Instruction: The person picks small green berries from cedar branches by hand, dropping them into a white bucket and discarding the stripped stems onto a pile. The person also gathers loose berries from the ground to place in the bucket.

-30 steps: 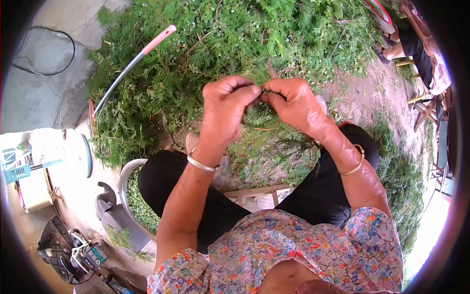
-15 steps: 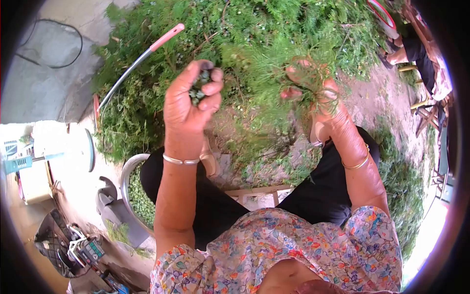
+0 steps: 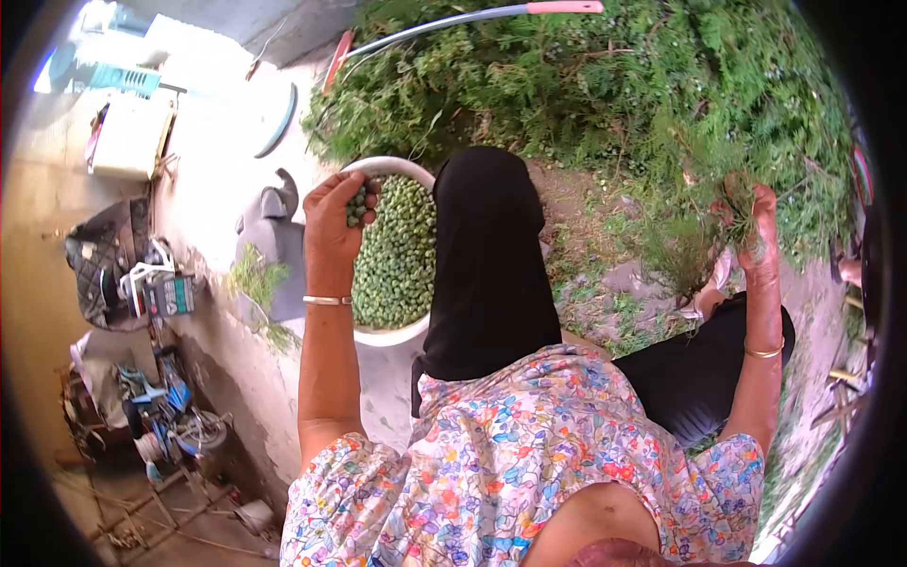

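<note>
My left hand [image 3: 331, 222] is closed around several small green cones [image 3: 357, 205], some showing between thumb and fingers. It is over the left rim of a round pale basin [image 3: 392, 164]. A thick layer of similar green cones [image 3: 395, 250] lies in the basin, beside my left leg. Out to the right, my right hand [image 3: 758, 227] grips an evergreen sprig [image 3: 732, 213], its feathery leaves spreading to the left. Part of the sprig blends into the greenery behind it.
A large pile of cut evergreen branches [image 3: 586, 94] lies ahead. A curved metal rod with a pink handle [image 3: 565, 8] rests on it. Left of the basin is a grey object [image 3: 274, 231] with a loose sprig. A toy bike [image 3: 175, 411] stands farther left. Another person's limb shows at far right.
The view has turned left, bringing the basin's contents into sight. My left hand has moved from in front of the pile to the basin with its cones. My right hand still holds the sprig.
</note>
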Demonstrator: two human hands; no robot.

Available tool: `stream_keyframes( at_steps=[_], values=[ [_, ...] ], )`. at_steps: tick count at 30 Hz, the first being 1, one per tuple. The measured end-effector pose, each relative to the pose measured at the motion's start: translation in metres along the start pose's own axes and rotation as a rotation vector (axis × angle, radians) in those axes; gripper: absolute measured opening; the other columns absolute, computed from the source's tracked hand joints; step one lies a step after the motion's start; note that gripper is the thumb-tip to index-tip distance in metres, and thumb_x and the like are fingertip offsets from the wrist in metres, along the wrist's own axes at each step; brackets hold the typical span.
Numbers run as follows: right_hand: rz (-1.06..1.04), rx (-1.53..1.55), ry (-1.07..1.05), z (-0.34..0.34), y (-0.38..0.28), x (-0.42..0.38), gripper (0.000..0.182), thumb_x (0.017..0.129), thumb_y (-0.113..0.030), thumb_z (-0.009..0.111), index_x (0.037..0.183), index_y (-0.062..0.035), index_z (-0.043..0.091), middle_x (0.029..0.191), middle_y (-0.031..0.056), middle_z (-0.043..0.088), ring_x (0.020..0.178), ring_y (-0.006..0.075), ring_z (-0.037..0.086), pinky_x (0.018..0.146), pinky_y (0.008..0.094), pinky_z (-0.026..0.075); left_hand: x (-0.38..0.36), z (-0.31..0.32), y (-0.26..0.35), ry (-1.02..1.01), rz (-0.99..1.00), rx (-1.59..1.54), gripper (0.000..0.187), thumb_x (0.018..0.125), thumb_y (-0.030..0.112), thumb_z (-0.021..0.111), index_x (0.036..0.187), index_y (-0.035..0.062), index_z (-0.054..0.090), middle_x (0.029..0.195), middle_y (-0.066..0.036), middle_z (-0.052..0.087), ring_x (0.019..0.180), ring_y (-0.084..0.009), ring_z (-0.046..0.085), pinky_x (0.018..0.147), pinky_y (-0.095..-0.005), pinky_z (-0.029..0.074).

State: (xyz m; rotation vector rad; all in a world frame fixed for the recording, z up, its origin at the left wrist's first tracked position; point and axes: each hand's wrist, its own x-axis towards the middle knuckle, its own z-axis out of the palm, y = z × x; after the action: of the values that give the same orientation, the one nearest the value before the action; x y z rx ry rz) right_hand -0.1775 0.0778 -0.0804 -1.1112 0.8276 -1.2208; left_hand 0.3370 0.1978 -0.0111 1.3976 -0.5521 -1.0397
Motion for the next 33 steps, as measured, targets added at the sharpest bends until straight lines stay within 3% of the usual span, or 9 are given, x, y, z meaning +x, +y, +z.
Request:
stream_keyframes(
  at_steps=[5,6,9,14,16,19,23,28,33],
  values=[
    [0.21,-0.441,-0.012,0.041,-0.029,-0.01,0.018,0.087,-0.023,0.061,0.078,-0.0091,0.054,0.076,-0.0004,0.056,0.066,0.0093,0.053,0.063,0.0278,0.049,0.002,-0.09,-0.046,0.238,-0.058,0.518,0.027,0.084,0.026,0.064,0.081,0.0,0.064,0.067,-0.001,0.056,0.059,-0.0061,0.052,0.053,-0.0193,0.04],
    [0.156,-0.551,0.025,0.045,-0.029,-0.013,0.03,0.086,-0.014,0.059,0.06,-0.0072,0.045,0.061,-0.0035,0.04,0.059,0.0053,0.04,0.053,0.0241,0.04,0.004,-0.109,-0.055,0.234,-0.045,0.583,0.046,0.084,0.041,0.061,0.102,-0.0013,0.065,0.088,-0.006,0.061,0.079,-0.0117,0.053,0.063,-0.0287,0.041],
    [-0.076,-0.912,-0.096,0.074,-0.037,-0.031,0.033,0.082,-0.007,0.057,0.063,-0.0075,0.03,0.06,-0.0067,0.028,0.056,0.0034,0.026,0.048,0.0238,0.023,-0.001,-0.132,-0.06,0.259,0.118,0.517,0.048,0.085,0.04,0.059,0.106,-0.0026,0.063,0.096,-0.007,0.061,0.081,-0.0149,0.053,0.067,-0.0288,0.04],
    [-0.086,-0.919,-0.122,0.126,-0.043,-0.066,0.013,0.081,-0.005,0.06,0.07,-0.001,0.053,0.057,0.0016,0.042,0.054,0.0099,0.037,0.049,0.0285,0.032,-0.012,-0.142,-0.058,0.239,0.209,1.158,0.053,0.075,0.027,0.068,0.115,-0.0065,0.056,0.111,-0.023,0.06,0.109,-0.0288,0.056,0.092,-0.0336,0.041],
    [-0.103,-0.989,-0.102,0.134,-0.04,-0.08,0.006,0.079,-0.001,0.061,0.075,0.0001,0.057,0.059,0.0071,0.047,0.054,0.0161,0.043,0.05,0.0318,0.035,-0.022,-0.118,-0.052,0.318,0.382,1.361,0.046,0.073,0.017,0.069,0.11,-0.0062,0.058,0.104,-0.026,0.06,0.095,-0.0376,0.06,0.086,-0.0406,0.045],
    [-0.407,-1.072,-0.169,0.149,-0.042,-0.09,0.008,0.071,0.003,0.063,0.075,0.0005,0.057,0.064,0.0116,0.053,0.058,0.0272,0.053,0.053,0.0372,0.041,-0.032,-0.046,-0.025,0.311,0.534,1.047,0.036,0.075,0.009,0.066,0.107,-0.0077,0.059,0.099,-0.022,0.064,0.09,-0.0293,0.063,0.078,-0.0355,0.048],
    [-0.624,-1.149,-0.195,0.16,-0.049,-0.1,0.018,0.062,0.005,0.062,0.079,-0.0009,0.058,0.068,0.0109,0.054,0.064,0.0307,0.055,0.056,0.0391,0.043,-0.074,0.073,0.003,-0.233,0.346,0.134,0.022,0.086,0.01,0.056,0.097,-0.0072,0.062,0.089,-0.013,0.065,0.078,-0.0147,0.063,0.072,-0.0259,0.05],
    [-0.747,-1.303,-0.277,0.168,-0.06,-0.114,0.03,0.056,0.002,0.06,0.086,-0.0012,0.058,0.066,0.0068,0.046,0.064,0.0253,0.05,0.056,0.0365,0.042,-0.08,0.15,-0.06,-0.767,0.044,0.331,0.022,0.086,0.013,0.059,0.098,-0.0052,0.062,0.09,-0.014,0.065,0.084,-0.0184,0.063,0.075,-0.0315,0.052],
    [-0.771,-1.281,-0.371,0.163,-0.038,-0.122,0.034,0.056,-0.005,0.061,0.09,0.0,0.058,0.067,0.0069,0.044,0.065,0.0229,0.049,0.06,0.0361,0.042,-0.093,0.202,-0.09,-0.804,-0.644,-0.556,0.015,0.083,0.007,0.062,0.092,-0.0053,0.061,0.088,-0.013,0.064,0.081,-0.0249,0.063,0.075,-0.0387,0.052]
  ],
)
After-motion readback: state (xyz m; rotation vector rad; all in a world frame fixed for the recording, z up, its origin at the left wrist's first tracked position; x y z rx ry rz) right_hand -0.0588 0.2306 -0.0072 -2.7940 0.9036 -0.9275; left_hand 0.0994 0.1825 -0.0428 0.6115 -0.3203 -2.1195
